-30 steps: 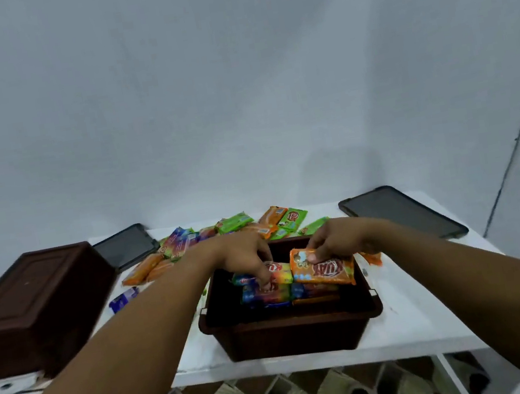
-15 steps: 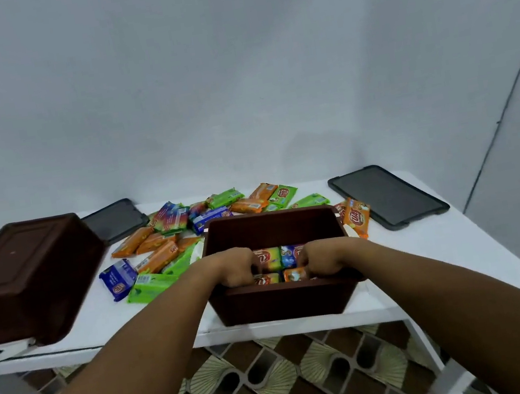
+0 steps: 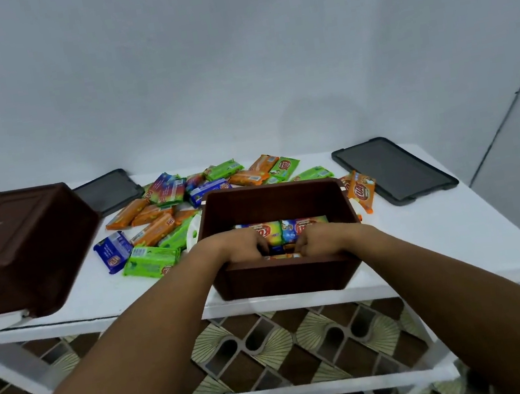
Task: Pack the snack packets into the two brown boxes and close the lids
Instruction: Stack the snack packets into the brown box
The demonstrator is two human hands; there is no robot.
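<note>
Fingers (image 3: pixel 257 247) of left hand (image 3: pixel 239 244), right hand (image 3: pixel 320 240) curl among packets (image 3: pixel 304 225) in open box (image 3: pixel 285 276), 1 of 2; grip unclear.

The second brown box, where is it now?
Head view: the second brown box sits at the table's left end, left of the loose packets.

Plain pale grey wall (image 3: pixel 228 48) with corner seam (image 3: pixel 513 104) at right, white table (image 3: pixel 445 235) on white frame with lower rail (image 3: pixel 316 389), brown-and-cream fan-pattern floor tiles (image 3: pixel 275 347), soft even light.
</note>
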